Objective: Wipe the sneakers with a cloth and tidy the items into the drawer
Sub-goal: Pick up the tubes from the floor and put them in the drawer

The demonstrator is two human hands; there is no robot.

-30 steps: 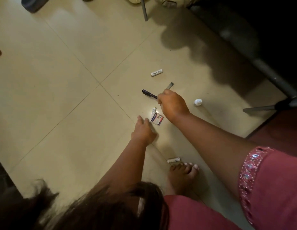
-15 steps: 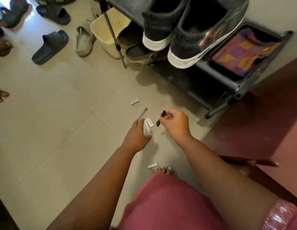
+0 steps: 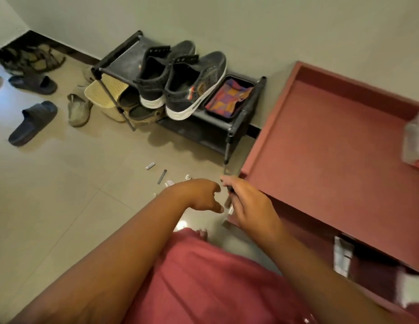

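Two dark sneakers with white soles [image 3: 180, 83] stand on a black shoe rack [image 3: 236, 122] by the wall. Beside them a colourful cloth [image 3: 229, 97] lies in a black tray. My right hand [image 3: 250, 204] grips a black pen [image 3: 227, 181] and a small white item at the corner of the red drawer unit [image 3: 320, 148]. My left hand [image 3: 199, 195] hovers just left of it, fingers apart, with nothing visible in it. On the floor beyond my hands lie a white tube [image 3: 150, 165], a grey stick [image 3: 162, 177], a small white bottle [image 3: 188, 177] and a white packet [image 3: 169, 183].
Dark slippers [image 3: 33, 122] and a beige shoe [image 3: 77, 111] lie on the tiles at left. A cream basket [image 3: 105, 94] leans under the rack. A plastic-wrapped packet [image 3: 414, 141] sits on the red unit. A lower compartment holds a white tube [image 3: 341, 256].
The view has risen from the floor to the rack and red unit. My right hand lifted the pen and moved right. The white packets my left hand held no longer show in it.
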